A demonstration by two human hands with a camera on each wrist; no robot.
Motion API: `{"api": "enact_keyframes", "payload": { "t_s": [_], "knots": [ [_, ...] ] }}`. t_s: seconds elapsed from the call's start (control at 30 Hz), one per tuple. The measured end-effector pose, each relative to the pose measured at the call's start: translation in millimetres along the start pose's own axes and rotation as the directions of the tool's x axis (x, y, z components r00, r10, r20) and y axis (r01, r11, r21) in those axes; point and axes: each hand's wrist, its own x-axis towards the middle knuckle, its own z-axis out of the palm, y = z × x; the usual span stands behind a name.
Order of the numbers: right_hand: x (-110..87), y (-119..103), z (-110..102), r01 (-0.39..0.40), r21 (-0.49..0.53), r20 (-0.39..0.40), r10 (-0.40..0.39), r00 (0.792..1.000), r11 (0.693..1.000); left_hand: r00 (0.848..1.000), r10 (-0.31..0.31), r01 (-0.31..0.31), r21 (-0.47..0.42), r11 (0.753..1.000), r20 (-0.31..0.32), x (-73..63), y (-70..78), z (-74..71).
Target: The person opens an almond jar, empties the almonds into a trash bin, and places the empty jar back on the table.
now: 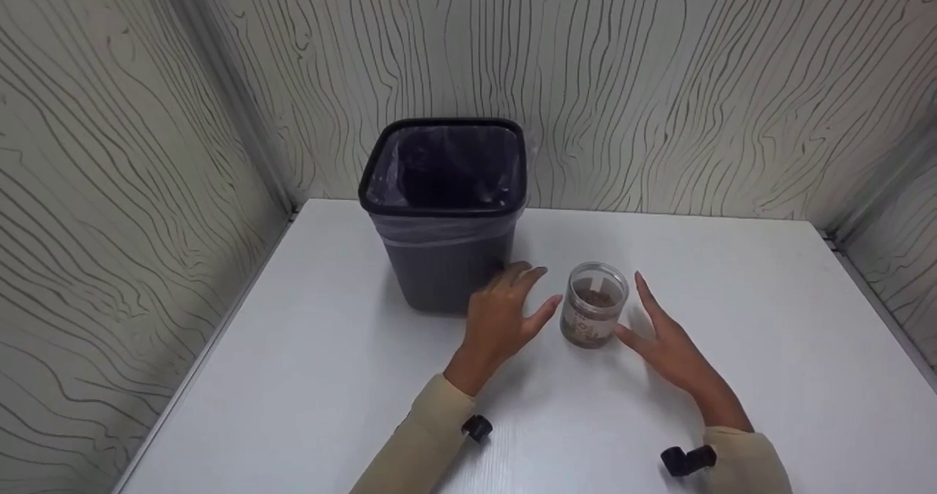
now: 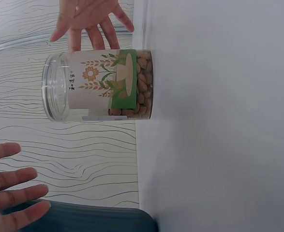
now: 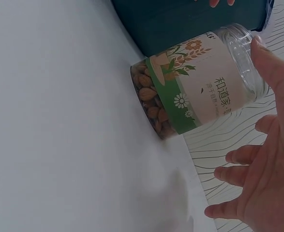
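Observation:
A clear plastic jar (image 1: 590,318) with a printed label and a layer of almonds (image 3: 151,104) at its bottom stands upright on the white table, its top uncovered. On the jar's left is my left hand (image 1: 500,318), fingers spread and apart from it, near the bin's front. My right hand (image 1: 667,347) is on the jar's other side, its fingers extended and the thumb close to the wall; whether the thumb touches the jar I cannot tell. Both hands hold nothing. In the left wrist view, the jar (image 2: 96,86) has the right hand behind it.
A dark grey bin (image 1: 446,271) lined with a clear bag stands at the table's back, left of the jar. Wood-grain patterned panels (image 1: 622,77) wall the white table (image 1: 307,391) at the back and sides. A small black device sits on each sleeve.

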Motion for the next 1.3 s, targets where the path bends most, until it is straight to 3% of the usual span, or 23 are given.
{"api": "enact_keyframes", "payload": {
  "t_s": [0.37,0.73,1.3],
  "knots": [
    [0.4,-6,12,0.008,0.010,0.006,-0.008,1.000,1.000,0.992,-0.040,0.046,-0.052,0.998,0.116,3.7,7.2,7.6],
    [2.2,-10,16,0.054,0.044,-0.011,-0.054,0.998,0.998,0.971,-0.028,0.075,-0.193,0.978,0.237,0.2,17.6,19.1],
    [3.3,-11,20,0.090,0.088,-0.057,-0.085,0.995,0.992,0.946,-0.011,0.111,-0.293,0.950,0.324,-4.5,20.3,20.9]
  ]
}}
